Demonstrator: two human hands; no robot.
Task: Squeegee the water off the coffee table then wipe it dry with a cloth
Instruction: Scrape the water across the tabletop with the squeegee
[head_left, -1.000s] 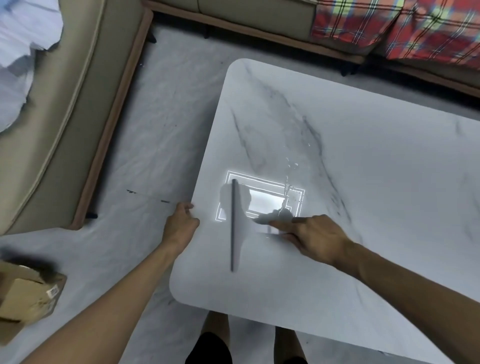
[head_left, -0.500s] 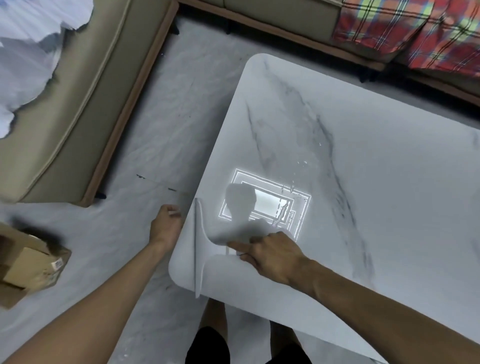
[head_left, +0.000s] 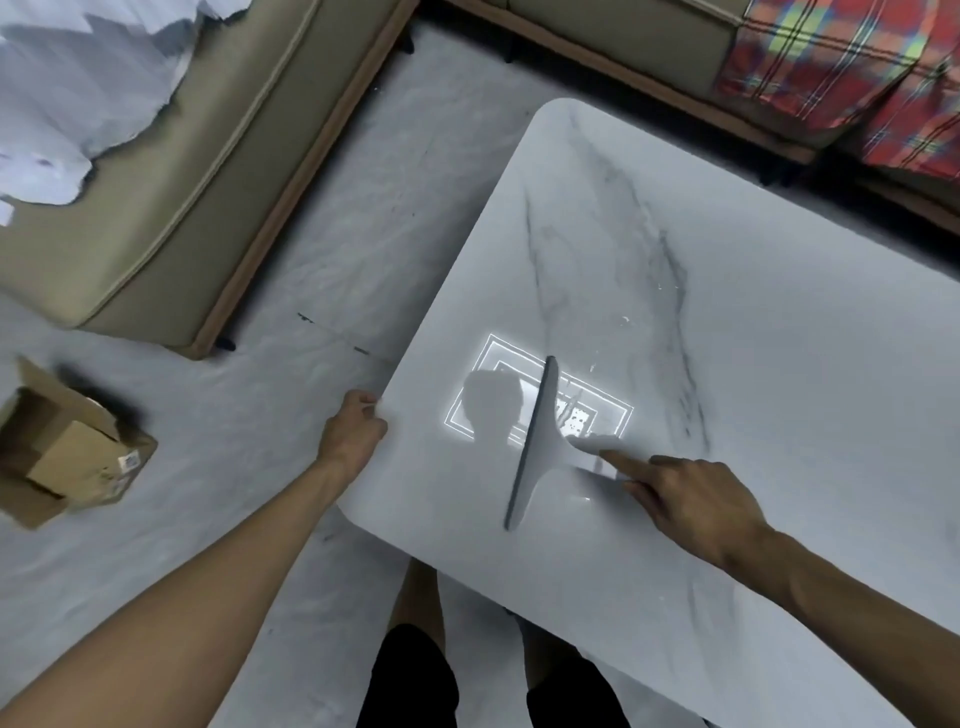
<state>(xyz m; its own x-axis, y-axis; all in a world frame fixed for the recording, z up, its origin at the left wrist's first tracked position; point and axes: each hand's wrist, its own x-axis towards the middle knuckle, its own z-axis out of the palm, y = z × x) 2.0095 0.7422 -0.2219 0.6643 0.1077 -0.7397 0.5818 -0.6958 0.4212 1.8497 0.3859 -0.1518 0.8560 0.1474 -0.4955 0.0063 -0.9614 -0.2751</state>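
A white marble coffee table (head_left: 753, 364) fills the right of the view. My right hand (head_left: 691, 499) holds the handle of a pale grey squeegee (head_left: 540, 447), index finger stretched along it. Its long blade lies on the tabletop, running from near the front edge up into a bright ceiling-light reflection. Water streaks and droplets (head_left: 576, 415) sit just right of the blade, with more drops further back. My left hand (head_left: 353, 431) grips the table's left edge. No cloth is in view.
A beige sofa (head_left: 171, 171) with white sheets stands at the left, another sofa with a red plaid blanket (head_left: 841, 73) at the back. An open cardboard box (head_left: 62, 447) lies on the floor at left. My legs stand at the table's front edge.
My right hand pulled the squeegee leftward to the table's left edge, then brought it back right onto the wet patch. My left hand came back onto the table edge.
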